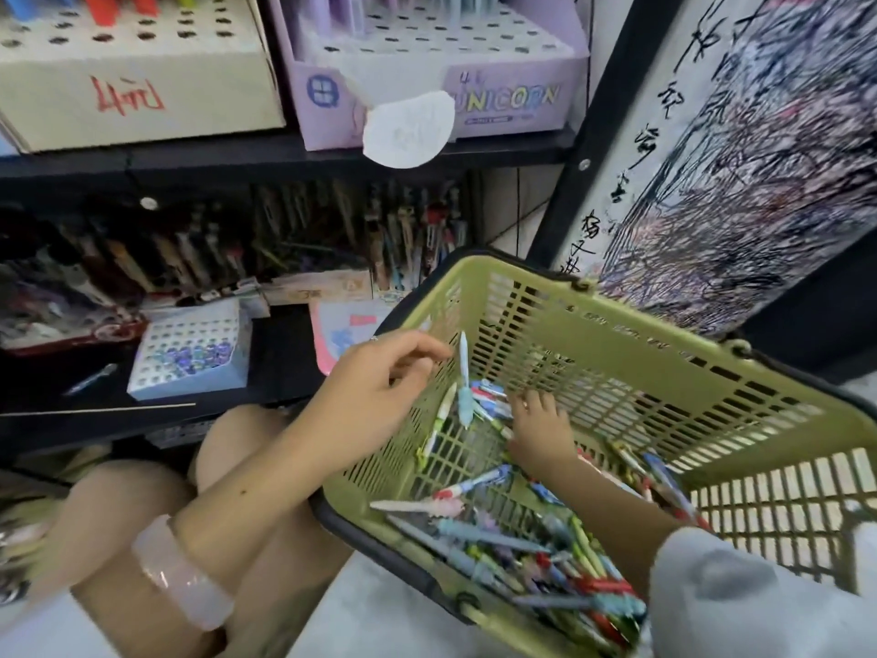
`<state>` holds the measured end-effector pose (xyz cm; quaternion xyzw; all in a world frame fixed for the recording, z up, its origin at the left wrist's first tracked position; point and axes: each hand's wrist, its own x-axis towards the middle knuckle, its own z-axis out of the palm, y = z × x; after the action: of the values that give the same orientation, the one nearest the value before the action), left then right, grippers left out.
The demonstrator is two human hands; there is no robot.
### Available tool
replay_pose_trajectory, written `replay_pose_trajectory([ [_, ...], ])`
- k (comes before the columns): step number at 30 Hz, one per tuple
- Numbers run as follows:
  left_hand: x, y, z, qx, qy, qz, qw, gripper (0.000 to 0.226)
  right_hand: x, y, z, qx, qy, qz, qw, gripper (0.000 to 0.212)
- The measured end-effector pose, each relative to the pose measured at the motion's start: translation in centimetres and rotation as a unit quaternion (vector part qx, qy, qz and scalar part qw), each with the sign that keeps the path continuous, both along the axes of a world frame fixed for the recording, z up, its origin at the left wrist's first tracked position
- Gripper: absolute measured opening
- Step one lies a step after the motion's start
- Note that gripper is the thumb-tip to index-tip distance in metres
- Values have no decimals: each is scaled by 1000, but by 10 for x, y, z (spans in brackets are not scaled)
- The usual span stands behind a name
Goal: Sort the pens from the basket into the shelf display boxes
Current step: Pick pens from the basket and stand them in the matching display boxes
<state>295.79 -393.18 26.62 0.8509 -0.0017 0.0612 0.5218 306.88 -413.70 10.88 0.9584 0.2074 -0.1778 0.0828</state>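
Note:
A green plastic basket (pixel 664 372) sits tilted at the right, with several loose pens (pixel 545 548) heaped along its low near side. My left hand (pixel 379 387) reaches over the basket's left wall and pinches a light blue pen (pixel 464 377) that stands upright. Deeper inside, my right hand (pixel 538 427) lies on a cluster of pens at the bottom, fingers curled down among them; whether it holds one is hidden. On the lower shelf stands a small white display box (pixel 190 353) with rows of holes. Two larger display boxes, one beige (pixel 133 92) and one purple (pixel 474 102), stand on the upper shelf.
The black shelf board (pixel 284 156) divides the two levels. Packs of pens (pixel 284 239) hang at the back of the lower shelf, and one loose pen (pixel 90 378) lies on it. A scribbled test paper (pixel 735 159) leans at the right. My knees (pixel 142 505) are below the shelf.

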Motion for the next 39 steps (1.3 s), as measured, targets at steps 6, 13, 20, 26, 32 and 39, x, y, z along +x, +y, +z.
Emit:
replay_pose_trajectory([
  [6,-1,-2,1,-23,8,11,1000,32,9,10,-3,-29,55,-31,998,70],
  [13,-5,-2,5,-36,24,20,999,30,2,5,12,72,128,-111,983,44],
  [20,-1,-11,8,-50,66,41,996,22,-18,-1,113,506,403,-251,720,14],
  [26,-10,-30,18,-337,200,7,920,33,-53,44,182,580,579,-147,554,16],
  [32,-24,-9,38,-446,132,78,882,42,-67,80,207,526,583,-116,608,22],
  [39,-35,39,58,-419,17,164,893,23,-73,121,233,471,470,-18,746,34],
])
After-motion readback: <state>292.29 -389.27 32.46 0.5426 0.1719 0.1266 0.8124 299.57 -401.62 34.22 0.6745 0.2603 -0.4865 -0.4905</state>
